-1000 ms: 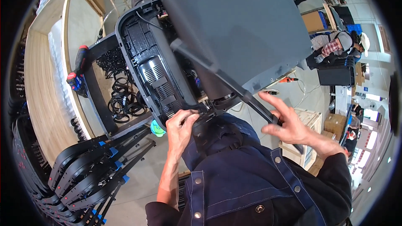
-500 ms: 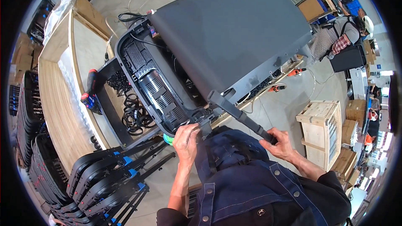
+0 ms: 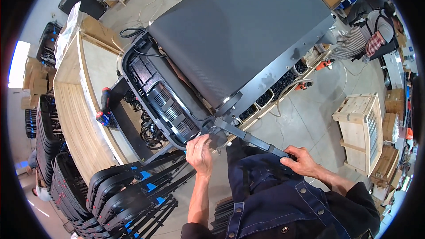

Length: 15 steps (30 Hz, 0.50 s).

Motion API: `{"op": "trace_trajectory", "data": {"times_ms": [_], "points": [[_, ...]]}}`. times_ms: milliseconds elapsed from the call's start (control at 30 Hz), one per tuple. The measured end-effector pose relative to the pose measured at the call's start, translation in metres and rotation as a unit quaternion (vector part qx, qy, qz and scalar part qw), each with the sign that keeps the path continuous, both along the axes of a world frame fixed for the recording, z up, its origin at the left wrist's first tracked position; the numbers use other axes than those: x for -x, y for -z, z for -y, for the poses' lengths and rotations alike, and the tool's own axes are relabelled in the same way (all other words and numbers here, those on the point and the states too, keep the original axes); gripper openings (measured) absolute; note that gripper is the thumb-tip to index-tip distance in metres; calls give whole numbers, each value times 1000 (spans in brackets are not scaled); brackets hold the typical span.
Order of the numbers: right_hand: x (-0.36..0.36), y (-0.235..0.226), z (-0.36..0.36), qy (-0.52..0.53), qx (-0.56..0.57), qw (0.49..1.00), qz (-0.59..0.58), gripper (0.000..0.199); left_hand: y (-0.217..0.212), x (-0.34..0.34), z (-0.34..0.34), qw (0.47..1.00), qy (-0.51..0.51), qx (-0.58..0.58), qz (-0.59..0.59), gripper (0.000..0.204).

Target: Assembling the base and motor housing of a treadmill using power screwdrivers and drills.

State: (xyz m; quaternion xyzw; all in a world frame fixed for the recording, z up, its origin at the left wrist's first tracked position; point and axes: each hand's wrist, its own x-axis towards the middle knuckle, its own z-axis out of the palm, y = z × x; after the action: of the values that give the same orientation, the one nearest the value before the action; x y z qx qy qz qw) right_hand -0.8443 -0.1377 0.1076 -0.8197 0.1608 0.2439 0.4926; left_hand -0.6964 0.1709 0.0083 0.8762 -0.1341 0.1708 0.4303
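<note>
A treadmill (image 3: 239,40) lies before me with its dark belt and side rail; the open motor housing (image 3: 166,104) at its left end shows wiring and ribbed parts. My right hand (image 3: 301,160) is closed round the near end of a black upright tube (image 3: 252,139). The tube slants away to the left, its far end at the treadmill's near corner bracket (image 3: 217,138). At that same corner is my left hand (image 3: 199,154), its fingers curled and pressed together against the housing's edge. What they hold, if anything, is hidden.
Left of the housing, a red and black power driver (image 3: 105,108) rests by a wooden bench (image 3: 73,102). Black cables (image 3: 151,130) lie in a tray below. Several black frames (image 3: 119,181) are stacked at lower left. A wooden crate (image 3: 361,132) stands right; a co-worker (image 3: 376,35) is beyond.
The tube's far end has dropped from over the belt's corner to the corner bracket. My left hand stays at the housing's corner. The whole view has shifted slightly.
</note>
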Motion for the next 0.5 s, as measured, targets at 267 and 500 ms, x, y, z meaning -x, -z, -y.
{"op": "trace_trajectory", "data": {"times_ms": [267, 500], "points": [[-12, 22, -34, -28, -89, 995, 26, 35, 5, 0, 5, 999, -1, -16, 40, 25], [-39, 34, -68, -105, -90, 974, 181, 34, 19, 3, 14, 999, -22, 32, 36, 31]]}}
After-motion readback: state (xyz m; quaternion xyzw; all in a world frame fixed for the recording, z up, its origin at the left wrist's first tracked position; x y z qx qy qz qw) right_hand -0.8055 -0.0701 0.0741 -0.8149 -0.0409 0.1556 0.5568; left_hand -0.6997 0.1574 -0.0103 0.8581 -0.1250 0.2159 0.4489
